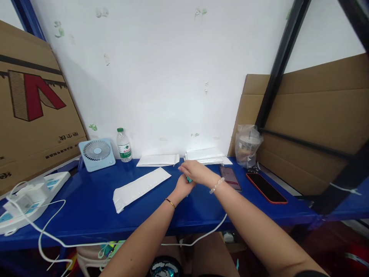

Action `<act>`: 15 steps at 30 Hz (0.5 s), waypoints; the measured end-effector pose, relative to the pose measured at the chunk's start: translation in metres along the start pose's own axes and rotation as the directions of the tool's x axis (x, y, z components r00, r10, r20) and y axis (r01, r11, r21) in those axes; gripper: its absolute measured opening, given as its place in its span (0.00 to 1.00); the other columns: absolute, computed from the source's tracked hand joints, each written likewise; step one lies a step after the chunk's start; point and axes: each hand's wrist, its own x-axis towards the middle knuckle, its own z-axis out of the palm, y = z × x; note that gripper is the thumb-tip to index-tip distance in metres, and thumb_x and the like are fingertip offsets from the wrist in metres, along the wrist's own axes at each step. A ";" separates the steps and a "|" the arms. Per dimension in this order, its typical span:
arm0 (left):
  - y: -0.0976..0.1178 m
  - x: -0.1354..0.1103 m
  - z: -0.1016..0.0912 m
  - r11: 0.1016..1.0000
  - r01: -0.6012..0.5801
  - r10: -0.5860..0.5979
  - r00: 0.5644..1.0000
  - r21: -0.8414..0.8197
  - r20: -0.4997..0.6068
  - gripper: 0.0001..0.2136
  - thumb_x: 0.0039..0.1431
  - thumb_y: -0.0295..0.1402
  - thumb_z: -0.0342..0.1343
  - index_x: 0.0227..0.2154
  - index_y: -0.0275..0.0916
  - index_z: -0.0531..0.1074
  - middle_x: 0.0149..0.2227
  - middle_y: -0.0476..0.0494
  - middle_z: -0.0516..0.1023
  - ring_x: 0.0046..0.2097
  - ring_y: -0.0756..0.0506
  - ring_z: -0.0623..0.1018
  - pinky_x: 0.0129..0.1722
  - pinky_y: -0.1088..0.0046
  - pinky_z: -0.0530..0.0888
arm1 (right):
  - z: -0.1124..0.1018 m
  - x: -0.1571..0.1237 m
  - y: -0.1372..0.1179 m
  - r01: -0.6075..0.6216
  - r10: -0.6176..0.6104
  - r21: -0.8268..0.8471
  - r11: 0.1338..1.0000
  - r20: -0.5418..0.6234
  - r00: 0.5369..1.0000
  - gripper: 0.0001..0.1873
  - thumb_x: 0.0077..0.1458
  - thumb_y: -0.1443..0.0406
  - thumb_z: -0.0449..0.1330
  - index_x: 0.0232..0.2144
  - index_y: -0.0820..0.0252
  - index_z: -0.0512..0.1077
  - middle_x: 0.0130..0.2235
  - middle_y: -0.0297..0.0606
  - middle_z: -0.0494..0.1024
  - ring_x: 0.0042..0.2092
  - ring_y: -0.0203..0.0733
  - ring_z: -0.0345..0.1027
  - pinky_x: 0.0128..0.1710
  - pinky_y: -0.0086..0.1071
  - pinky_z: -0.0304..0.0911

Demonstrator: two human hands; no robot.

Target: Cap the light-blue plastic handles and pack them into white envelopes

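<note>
And here I am, working from a distance, holding both hands together low over the desk (86,209), right in the middle of my view. The left hand (184,186) is curling its fingers around something, and a scrap of teal is peeking out: that's the teal thing (188,179), sitting between the two hands, mostly hidden. The right hand (197,172) is arching over the top, fingers bending down towards the left; whether they're pinching the piece or just pressing, I can't tell from here.

So where am I standing? The pick-up is looking done, since the teal thing is sitting in my grasp. The handling is looking unfinished, with both hands busy on it and the piece not yet set down. How much is remaining, I'm not able to judge, because my own fingers are blocking the detail.

Around them, a white packet (141,188) is lying slantwise to the left, apart from the hands, its near end looking crumpled. I'm not making out whether it's filled. Behind, a left pile (158,160) and a right pile (206,156) of white packets are resting near the wall (173,77), with neither hand gripping them.
</note>
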 end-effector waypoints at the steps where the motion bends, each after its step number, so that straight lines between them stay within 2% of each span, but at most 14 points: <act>1: -0.003 -0.004 0.000 1.000 0.018 -0.018 1.000 0.003 0.016 0.06 0.47 0.30 0.56 0.19 0.37 0.67 0.19 0.47 0.71 0.24 0.49 0.70 0.24 0.74 0.64 | 0.007 -0.002 0.001 -0.029 0.029 0.038 0.999 -0.014 0.999 0.17 0.62 0.64 0.47 0.28 0.63 0.72 0.30 0.41 0.73 0.33 0.39 0.66 0.36 0.32 0.57; 4: -0.003 -0.013 0.001 0.999 0.038 -0.037 0.998 -0.016 0.041 0.09 0.49 0.34 0.56 0.19 0.37 0.65 0.16 0.50 0.67 0.19 0.51 0.67 0.21 0.75 0.63 | 0.015 -0.012 0.008 -0.066 0.106 0.326 0.943 -0.107 0.989 0.12 0.60 0.61 0.50 0.37 0.61 0.71 0.36 0.41 0.75 0.39 0.41 0.68 0.41 0.33 0.60; 5: 0.000 -0.016 0.001 0.997 0.054 -0.051 0.998 -0.063 0.042 0.10 0.50 0.36 0.56 0.21 0.37 0.64 0.15 0.52 0.65 0.18 0.52 0.65 0.20 0.76 0.62 | 0.017 -0.017 0.011 -0.058 0.143 0.467 0.883 -0.148 0.979 0.12 0.58 0.60 0.52 0.42 0.60 0.69 0.39 0.41 0.74 0.42 0.41 0.68 0.43 0.34 0.61; 7: 0.010 -0.022 0.000 0.969 0.095 -0.084 0.995 -0.227 0.057 0.13 0.52 0.43 0.55 0.24 0.38 0.63 0.14 0.57 0.60 0.16 0.54 0.60 0.18 0.77 0.60 | 0.021 -0.033 0.016 -0.020 0.240 0.718 0.696 -0.207 0.949 0.21 0.56 0.59 0.55 0.51 0.57 0.61 0.47 0.43 0.71 0.49 0.41 0.66 0.46 0.34 0.61; 9: 0.022 -0.030 -0.001 0.912 0.098 -0.090 0.995 -0.399 0.037 0.16 0.54 0.47 0.52 0.24 0.38 0.61 0.15 0.57 0.59 0.16 0.55 0.60 0.19 0.77 0.61 | 0.030 -0.054 0.019 0.004 0.299 0.848 0.530 -0.191 0.935 0.26 0.55 0.60 0.55 0.55 0.55 0.55 0.52 0.46 0.67 0.53 0.42 0.63 0.49 0.36 0.61; 10: 0.027 -0.034 -0.002 0.892 0.069 -0.079 0.997 -0.447 -0.005 0.16 0.54 0.47 0.51 0.24 0.38 0.62 0.17 0.55 0.62 0.19 0.54 0.64 0.22 0.77 0.64 | 0.037 -0.065 0.018 -0.018 0.299 0.869 0.495 -0.151 0.942 0.29 0.53 0.62 0.57 0.56 0.55 0.54 0.54 0.46 0.65 0.54 0.43 0.62 0.49 0.38 0.61; 11: 0.033 -0.039 -0.003 0.885 0.029 -0.071 0.995 -0.465 -0.073 0.16 0.55 0.46 0.51 0.25 0.37 0.64 0.21 0.51 0.66 0.23 0.53 0.68 0.26 0.76 0.67 | 0.044 -0.075 0.016 -0.054 0.290 0.865 0.498 -0.108 0.951 0.31 0.50 0.64 0.59 0.56 0.54 0.54 0.55 0.46 0.64 0.54 0.44 0.62 0.50 0.39 0.61; 13: 0.042 -0.047 -0.004 0.904 -0.023 -0.067 0.979 -0.427 -0.193 0.14 0.55 0.44 0.53 0.33 0.37 0.68 0.33 0.44 0.73 0.36 0.48 0.74 0.38 0.72 0.70 | 0.056 -0.089 0.009 -0.081 0.250 0.810 0.581 -0.083 0.965 0.35 0.45 0.69 0.61 0.55 0.54 0.56 0.55 0.45 0.65 0.55 0.46 0.61 0.52 0.41 0.59; 15: 0.048 -0.053 -0.003 0.946 -0.016 -0.057 0.975 -0.324 -0.215 0.17 0.55 0.44 0.53 0.42 0.37 0.68 0.44 0.40 0.73 0.46 0.44 0.72 0.47 0.67 0.68 | 0.065 -0.092 0.000 -0.047 0.208 0.748 0.662 -0.123 0.970 0.34 0.42 0.72 0.60 0.54 0.56 0.59 0.53 0.43 0.67 0.54 0.46 0.61 0.54 0.42 0.56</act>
